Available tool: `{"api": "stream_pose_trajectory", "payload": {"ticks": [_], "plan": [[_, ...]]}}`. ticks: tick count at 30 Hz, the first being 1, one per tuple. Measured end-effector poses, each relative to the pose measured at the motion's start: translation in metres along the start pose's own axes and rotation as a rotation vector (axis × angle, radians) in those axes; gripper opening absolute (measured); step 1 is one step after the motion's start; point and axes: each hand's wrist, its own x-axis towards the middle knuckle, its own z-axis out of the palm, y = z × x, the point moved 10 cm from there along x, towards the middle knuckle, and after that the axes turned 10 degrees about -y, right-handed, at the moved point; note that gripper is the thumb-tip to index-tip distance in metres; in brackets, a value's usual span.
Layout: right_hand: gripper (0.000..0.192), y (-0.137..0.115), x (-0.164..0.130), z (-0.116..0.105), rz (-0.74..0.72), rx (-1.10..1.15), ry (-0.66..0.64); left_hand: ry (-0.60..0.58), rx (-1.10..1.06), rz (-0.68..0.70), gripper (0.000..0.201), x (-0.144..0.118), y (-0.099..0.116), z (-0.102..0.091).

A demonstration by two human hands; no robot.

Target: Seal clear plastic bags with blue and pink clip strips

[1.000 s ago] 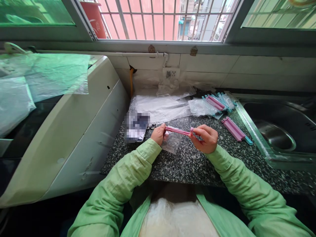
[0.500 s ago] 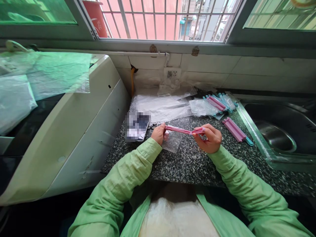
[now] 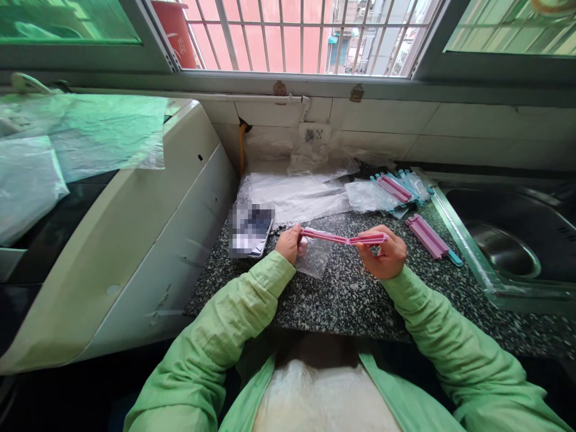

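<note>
Left hand [image 3: 288,243] pinches clip [image 3: 344,238] & small bag [image 3: 314,257] at one end; right hand [image 3: 386,253] grips clip's other end, keeping it level w/ bag hanging free.

A home kitchen: a speckled granite worktop [image 3: 351,300] runs to a steel sink [image 3: 499,240] at right, tiled wall [image 3: 450,129] and barred window [image 3: 297,36] above.

I hold a long pink sealing clip [image 3: 344,239] level between my left hand [image 3: 289,243] and my right hand [image 3: 386,258], its ends pinched in my fingers. A small clear plastic bag [image 3: 312,257] hangs from the clip just beside my left hand, its lower edge near the counter.
</note>
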Motion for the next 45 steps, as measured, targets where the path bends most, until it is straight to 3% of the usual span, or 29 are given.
{"api": "stream_pose_trajectory", "payload": {"ticks": [9, 24, 32, 45], "plan": [[0.008, -0.001, 0.001, -0.003, -0.022, -0.033, 0.016, 0.014, -0.009, 0.002, 0.036, -0.002, 0.003, 0.001], [0.004, 0.019, -0.007, 0.002, 0.081, 0.019, -0.016, 0.011, -0.019, 0.062, 0.041, 0.000, 0.008, -0.002], [0.011, 0.019, -0.008, 0.006, 0.012, 0.050, -0.022, 0.023, 0.130, 0.064, 0.044, -0.004, 0.014, -0.004], [0.011, 0.012, -0.007, 0.017, -0.006, 0.056, -0.088, 0.072, 0.169, 0.058, 0.041, -0.005, 0.016, -0.006]]}}
